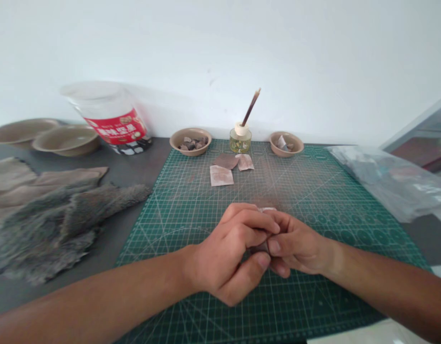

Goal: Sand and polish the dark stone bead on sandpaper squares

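Above the green cutting mat (163,215), my left hand (231,255) and my right hand (301,243) meet, fingers closed together. A small dark brown piece (260,247) shows between both thumbs, mostly hidden by the fingers; it may be sandpaper or a stone. Behind the knuckles a whitish edge (267,209) peeks out, too covered to name. Farther back on the mat lie a brown sandpaper square (225,161), a pale square (221,177) with brown smudges, and a smaller worn piece (245,162). Brownish dust marks the mat beyond my hands.
Along the wall stand a bowl of small stones (191,136), a glass bottle (240,141) holding a brown stick, and another small bowl (286,145). Leftward are two larger bowls (66,147), a red-labelled plastic tub (115,125) and grey cloths (45,224). Clear plastic bags (395,181) lie right.
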Demonstrator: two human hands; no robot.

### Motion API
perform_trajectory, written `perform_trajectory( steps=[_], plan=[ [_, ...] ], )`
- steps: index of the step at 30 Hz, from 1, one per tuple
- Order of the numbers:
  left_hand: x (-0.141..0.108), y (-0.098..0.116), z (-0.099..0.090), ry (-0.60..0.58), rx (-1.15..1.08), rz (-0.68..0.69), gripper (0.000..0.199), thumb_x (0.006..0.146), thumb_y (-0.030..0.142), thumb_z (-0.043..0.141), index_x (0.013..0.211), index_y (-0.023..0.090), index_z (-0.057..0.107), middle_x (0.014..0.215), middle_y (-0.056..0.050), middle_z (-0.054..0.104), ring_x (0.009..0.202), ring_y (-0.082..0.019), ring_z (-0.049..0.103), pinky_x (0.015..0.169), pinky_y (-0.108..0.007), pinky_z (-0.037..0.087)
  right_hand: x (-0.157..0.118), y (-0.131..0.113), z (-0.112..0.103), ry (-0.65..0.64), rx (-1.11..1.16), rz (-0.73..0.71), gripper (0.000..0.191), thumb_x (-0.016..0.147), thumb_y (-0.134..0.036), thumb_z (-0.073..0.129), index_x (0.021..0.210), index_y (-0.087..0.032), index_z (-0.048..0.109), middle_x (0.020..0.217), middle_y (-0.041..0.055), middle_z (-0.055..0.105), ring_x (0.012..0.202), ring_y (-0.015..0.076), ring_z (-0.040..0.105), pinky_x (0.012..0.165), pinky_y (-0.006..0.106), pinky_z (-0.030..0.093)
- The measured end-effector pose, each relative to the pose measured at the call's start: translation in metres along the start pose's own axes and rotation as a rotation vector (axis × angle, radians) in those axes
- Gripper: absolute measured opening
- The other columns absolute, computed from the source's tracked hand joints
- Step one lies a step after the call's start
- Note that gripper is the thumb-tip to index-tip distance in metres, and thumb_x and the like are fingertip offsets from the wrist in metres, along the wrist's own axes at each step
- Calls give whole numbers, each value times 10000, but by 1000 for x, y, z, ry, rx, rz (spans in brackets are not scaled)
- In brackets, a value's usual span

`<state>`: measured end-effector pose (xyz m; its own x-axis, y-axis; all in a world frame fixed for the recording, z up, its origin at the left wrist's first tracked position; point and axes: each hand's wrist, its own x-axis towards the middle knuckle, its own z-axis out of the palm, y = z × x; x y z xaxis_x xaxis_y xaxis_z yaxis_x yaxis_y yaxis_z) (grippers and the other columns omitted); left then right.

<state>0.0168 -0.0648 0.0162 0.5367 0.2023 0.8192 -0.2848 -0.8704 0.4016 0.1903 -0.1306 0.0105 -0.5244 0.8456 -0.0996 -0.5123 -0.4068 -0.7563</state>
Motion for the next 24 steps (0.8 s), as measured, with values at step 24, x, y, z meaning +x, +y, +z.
perform_trajectory(
  steps=[24],
  plan=[
    [-13, -24, -33, -600, 416, -447, 534, 808, 390, 709, 1291, 218, 556, 1576, -150, 343, 1397, -399, 391, 1102, -610, 366, -7, -14, -17, 250, -1737, -402, 95, 850, -152, 637, 884, -200, 562, 893, 20, 570, 801, 168, 528, 715, 311, 427]
  ],
)
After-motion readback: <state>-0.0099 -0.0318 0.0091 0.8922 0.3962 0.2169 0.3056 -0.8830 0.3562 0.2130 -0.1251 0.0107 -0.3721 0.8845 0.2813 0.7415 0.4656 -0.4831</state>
